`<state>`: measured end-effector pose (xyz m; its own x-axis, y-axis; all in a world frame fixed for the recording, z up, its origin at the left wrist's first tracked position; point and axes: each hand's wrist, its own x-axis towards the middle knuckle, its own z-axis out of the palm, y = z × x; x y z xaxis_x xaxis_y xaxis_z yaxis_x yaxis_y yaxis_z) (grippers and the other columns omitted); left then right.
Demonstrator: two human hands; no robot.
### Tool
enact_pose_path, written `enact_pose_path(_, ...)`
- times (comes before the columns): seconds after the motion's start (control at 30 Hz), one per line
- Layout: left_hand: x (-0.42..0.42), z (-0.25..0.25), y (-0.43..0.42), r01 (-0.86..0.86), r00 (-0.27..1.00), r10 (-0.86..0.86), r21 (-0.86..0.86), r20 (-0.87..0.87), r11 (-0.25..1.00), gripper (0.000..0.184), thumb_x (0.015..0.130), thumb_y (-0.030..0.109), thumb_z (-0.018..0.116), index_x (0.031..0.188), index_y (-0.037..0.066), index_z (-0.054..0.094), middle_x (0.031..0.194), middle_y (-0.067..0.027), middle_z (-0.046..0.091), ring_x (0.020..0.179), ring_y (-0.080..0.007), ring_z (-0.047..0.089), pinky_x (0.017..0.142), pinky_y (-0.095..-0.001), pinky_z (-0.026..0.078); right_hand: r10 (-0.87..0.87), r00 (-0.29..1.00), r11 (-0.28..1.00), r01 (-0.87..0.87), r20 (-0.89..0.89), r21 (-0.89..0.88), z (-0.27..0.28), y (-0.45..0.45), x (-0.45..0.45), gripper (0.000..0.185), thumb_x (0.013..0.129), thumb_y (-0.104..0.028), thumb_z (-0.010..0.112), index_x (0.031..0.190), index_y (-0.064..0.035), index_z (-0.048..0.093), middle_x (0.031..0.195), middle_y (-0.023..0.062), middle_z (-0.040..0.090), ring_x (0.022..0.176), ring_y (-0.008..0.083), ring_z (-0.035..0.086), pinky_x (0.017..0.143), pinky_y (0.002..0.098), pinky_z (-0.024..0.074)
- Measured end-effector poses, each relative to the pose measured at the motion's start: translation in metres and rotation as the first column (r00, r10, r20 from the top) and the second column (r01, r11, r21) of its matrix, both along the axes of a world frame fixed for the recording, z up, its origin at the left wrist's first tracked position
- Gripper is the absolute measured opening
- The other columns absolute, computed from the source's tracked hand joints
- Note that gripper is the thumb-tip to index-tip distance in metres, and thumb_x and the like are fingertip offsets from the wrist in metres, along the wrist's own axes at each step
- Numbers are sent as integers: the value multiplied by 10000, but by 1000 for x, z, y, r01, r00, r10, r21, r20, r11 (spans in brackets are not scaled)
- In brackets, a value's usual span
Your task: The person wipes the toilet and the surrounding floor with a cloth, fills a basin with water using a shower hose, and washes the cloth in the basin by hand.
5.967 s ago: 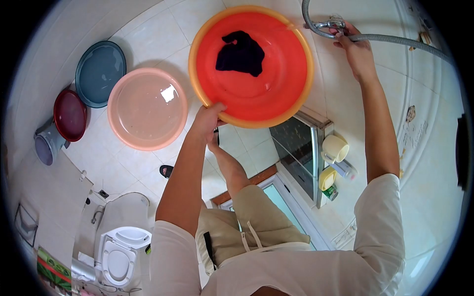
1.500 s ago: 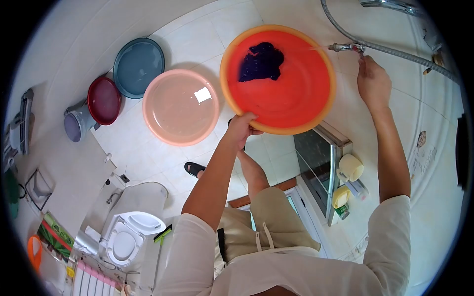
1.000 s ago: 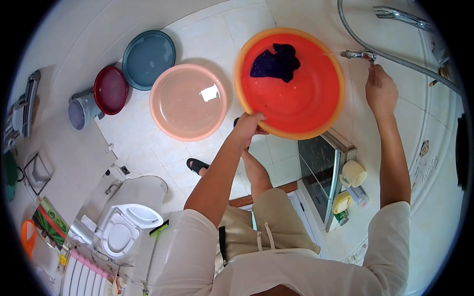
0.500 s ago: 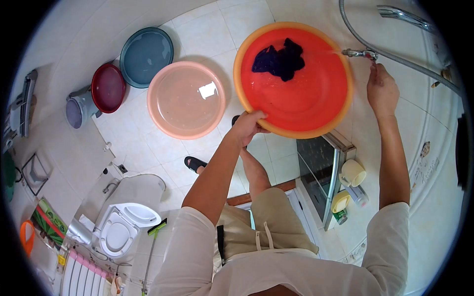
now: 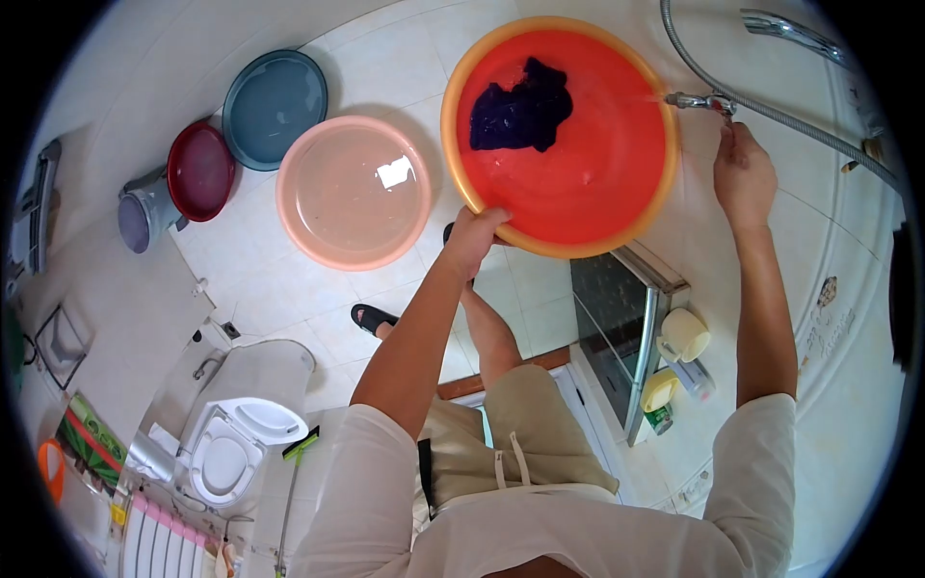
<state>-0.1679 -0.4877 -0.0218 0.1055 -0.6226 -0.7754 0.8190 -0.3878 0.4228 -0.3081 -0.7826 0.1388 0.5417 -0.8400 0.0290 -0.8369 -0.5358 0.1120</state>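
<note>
My left hand (image 5: 472,236) grips the near-left rim of a large red basin (image 5: 597,193) with an orange edge, its thumb over the rim. In the basin's upper left part lies a wet dark purple cloth (image 5: 523,108). At the right, my right hand (image 5: 745,173) is closed at the handle of a chrome tap (image 5: 701,101). From the tap's spout a thin stream of water runs into the basin. Left of the red basin stands a pink basin (image 5: 354,193) holding clear water.
A blue-grey basin (image 5: 276,111), a dark red basin (image 5: 200,171) and a grey bucket (image 5: 145,220) stand at the left. A shower hose (image 5: 771,108) crosses the upper right. Below are a toilet (image 5: 226,453), a squeegee (image 5: 292,491) and a cream mug (image 5: 684,334).
Compared with the half-second-old frame, the red basin and my left hand have shifted slightly up and left, and the cloth moved with them. My right hand stays at the tap.
</note>
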Motion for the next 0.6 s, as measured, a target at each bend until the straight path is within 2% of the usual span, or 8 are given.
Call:
enact_pose_path(0.03,0,2,-1,-2,997,0,28,79,1000,402,869,149,565,1224,-27,492,1146,-150,599,980,-268,628,811,-397,536,-18,1000,1000,18,-11,-4,0,1,1,183,933,-240,505,940,-88,608,796,192,648,772,419,612,642,504,479)
enact_pose_path(0.13,6,6,-5,8,990,-16,51,142,999,381,866,151,558,1198,-31,511,1105,-149,611,952,-257,629,787,-380,530,-6,999,1000,6,40,2,1,4,1,185,933,-241,503,934,-88,609,789,191,647,763,419,611,638,509,477)
enact_pose_path(0.27,11,5,-8,-26,993,24,16,117,1000,376,862,151,564,1190,-28,518,1100,-147,611,939,-250,630,774,-374,527,14,1000,1000,-14,8,8,1,1,1,187,933,-243,502,917,-88,607,787,194,648,753,424,610,633,514,477)
enact_pose_path(0.37,11,-2,-8,-13,996,8,52,85,999,379,864,148,564,1199,-21,512,1104,-143,613,944,-251,633,782,-384,529,12,1000,1000,-12,4,-4,1,2,1,186,933,-240,500,900,-89,603,778,198,646,747,427,611,630,518,478)
enact_pose_path(0.43,9,-6,-7,-65,998,66,-20,10,998,387,868,140,559,1217,-18,500,1123,-141,609,978,-258,632,800,-394,533,11,1000,1000,-11,-10,-14,0,2,1,181,932,-234,501,895,-86,600,767,201,641,737,424,612,629,522,477)
enact_pose_path(0.6,7,-5,-8,-56,997,55,-19,-49,998,409,876,138,548,1247,-19,476,1160,-132,598,1026,-264,623,834,-399,532,6,999,1000,-5,31,-20,-3,3,0,179,930,-230,505,889,-81,596,752,208,637,726,420,617,628,524,478)
